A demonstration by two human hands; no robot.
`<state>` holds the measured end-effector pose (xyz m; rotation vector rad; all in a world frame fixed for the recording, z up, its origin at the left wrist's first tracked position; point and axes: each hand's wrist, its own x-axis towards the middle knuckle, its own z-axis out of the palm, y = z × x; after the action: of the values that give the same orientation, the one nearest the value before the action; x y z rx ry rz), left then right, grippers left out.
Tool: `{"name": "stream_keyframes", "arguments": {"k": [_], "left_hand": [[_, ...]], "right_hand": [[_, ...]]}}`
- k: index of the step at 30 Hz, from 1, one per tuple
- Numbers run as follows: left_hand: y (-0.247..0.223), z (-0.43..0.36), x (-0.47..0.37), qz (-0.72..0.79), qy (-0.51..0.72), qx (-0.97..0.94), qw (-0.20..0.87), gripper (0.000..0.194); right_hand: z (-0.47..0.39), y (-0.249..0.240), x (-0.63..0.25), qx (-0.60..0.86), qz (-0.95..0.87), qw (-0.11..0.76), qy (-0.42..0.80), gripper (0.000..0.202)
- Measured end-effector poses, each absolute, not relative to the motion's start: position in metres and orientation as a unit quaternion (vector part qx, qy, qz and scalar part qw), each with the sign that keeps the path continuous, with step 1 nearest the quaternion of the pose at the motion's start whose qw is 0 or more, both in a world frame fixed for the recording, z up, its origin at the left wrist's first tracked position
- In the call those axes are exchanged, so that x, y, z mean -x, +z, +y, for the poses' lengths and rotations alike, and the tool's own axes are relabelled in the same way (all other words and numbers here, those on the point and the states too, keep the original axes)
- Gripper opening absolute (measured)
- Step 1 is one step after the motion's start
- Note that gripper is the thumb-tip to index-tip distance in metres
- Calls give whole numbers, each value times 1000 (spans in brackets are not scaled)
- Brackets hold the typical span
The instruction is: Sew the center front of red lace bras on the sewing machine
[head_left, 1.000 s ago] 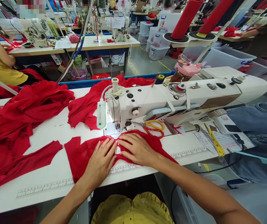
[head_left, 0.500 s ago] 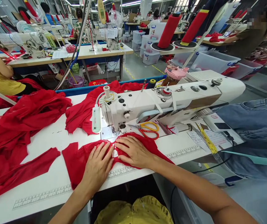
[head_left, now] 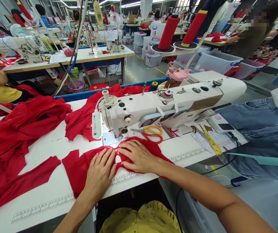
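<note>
A red lace-edged garment piece [head_left: 77,173] lies on the white sewing table [head_left: 44,184], in front of the machine's needle area. My left hand [head_left: 101,171] rests flat on its left part, fingers stretched forward. Beside it my right hand [head_left: 137,157] lies on the right part with its fingers spread. A small gap with white table showing is between the hands. Just beyond them stands the white sewing machine [head_left: 139,105], its lamp [head_left: 96,124] lit near the needle. The cloth's edge lies close to the metal needle plate [head_left: 109,138].
Scissors with yellow and red handles [head_left: 153,133] lie under the machine arm. Red cloth [head_left: 29,121] is heaped at the left. A yellow tape measure [head_left: 210,139] and papers are at the right, beside jeans [head_left: 257,129]. Other people sit at machines farther off.
The whole view has shifted slightly, so most things appear a little farther left. Both hands stay on the red garment piece, with almost no movement against it.
</note>
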<state>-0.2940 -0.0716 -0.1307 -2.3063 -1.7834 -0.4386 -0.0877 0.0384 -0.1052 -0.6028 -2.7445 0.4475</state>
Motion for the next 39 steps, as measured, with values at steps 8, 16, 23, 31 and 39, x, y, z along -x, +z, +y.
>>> {"name": "stream_keyframes", "arguments": {"k": [8, 16, 23, 31, 39], "left_hand": [[-126, -72, 293, -604, -161, 777, 75, 42], [-99, -33, 302, -641, -179, 746, 7, 40], [-82, -15, 293, -582, -319, 654, -364, 30], [-66, 2, 244, -504, -364, 551, -556, 36], [-68, 1, 227, -512, -373, 518, -575, 29]], "right_hand": [[35, -105, 85, 200, -957, 159, 140, 46], [53, -94, 106, 303, -942, 140, 21, 22], [51, -74, 78, 281, -904, 233, 224, 13], [56, -55, 38, 305, -820, 263, 407, 10], [59, -54, 31, 316, -797, 273, 437, 8]]}}
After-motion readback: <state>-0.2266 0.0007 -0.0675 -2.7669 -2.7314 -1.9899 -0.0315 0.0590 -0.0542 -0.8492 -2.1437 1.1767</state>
